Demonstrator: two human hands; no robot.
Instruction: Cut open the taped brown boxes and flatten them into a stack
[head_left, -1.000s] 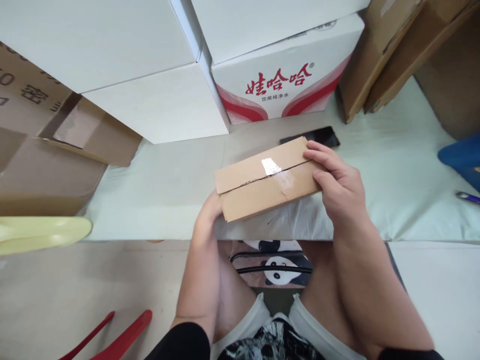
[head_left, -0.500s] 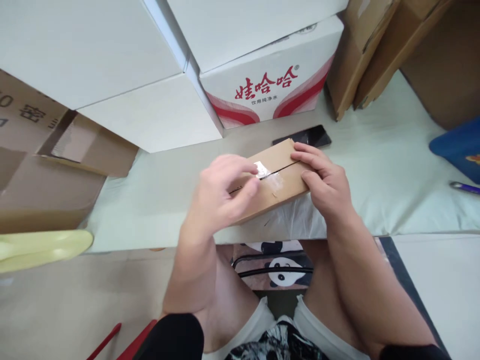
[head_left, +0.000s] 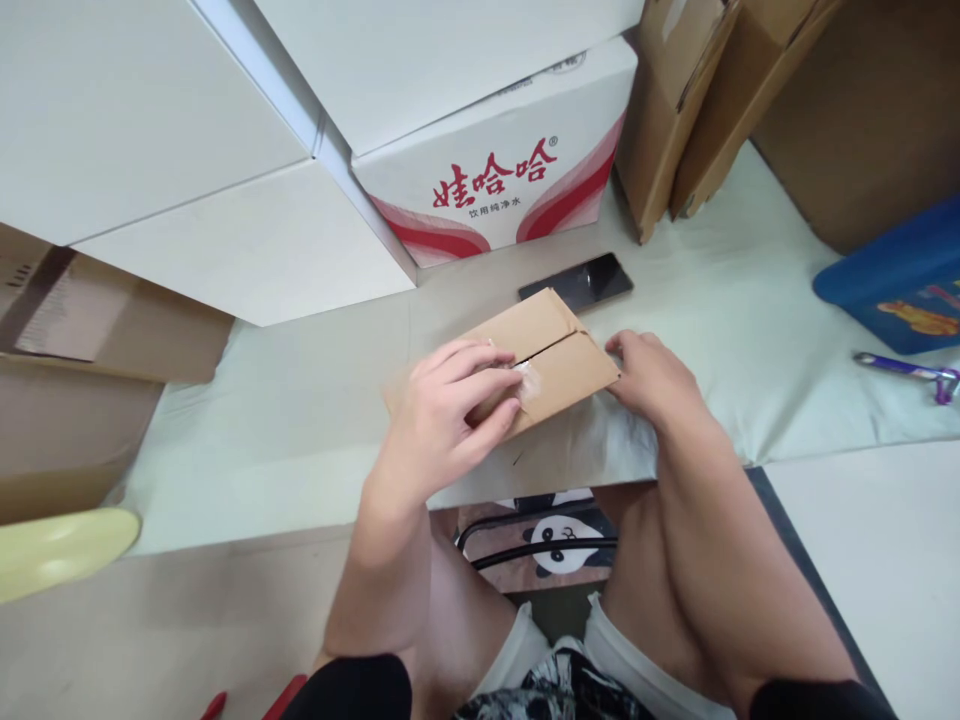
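A small, flat brown cardboard box point(head_left: 559, 375) lies slantwise in front of me, a dark seam running along its top. Clear, shiny tape point(head_left: 529, 380) crosses the seam near the middle. My left hand point(head_left: 454, 405) rests on the box's left part, its fingers apart and the fingertips at the tape; it covers much of that end. At the right end, my right hand point(head_left: 652, 375) has its curled fingers against the box's edge and corner. Its thumb is partly hidden by the corner. Just behind the box lies a black phone point(head_left: 592, 282).
A white and red carton point(head_left: 495, 190) stands at the back, with white boxes point(head_left: 247, 240) beside it. Brown cartons point(head_left: 135, 320) are at left, folded cardboard point(head_left: 675, 130) at back right. A blue container point(head_left: 892, 280) and a purple pen point(head_left: 892, 366) lie at right; a yellow object point(head_left: 67, 550) is at left.
My right hand has shifted from the top of the box's right end to its outer edge and corner. My left fingers have come down onto the tape. The view has shifted slightly.
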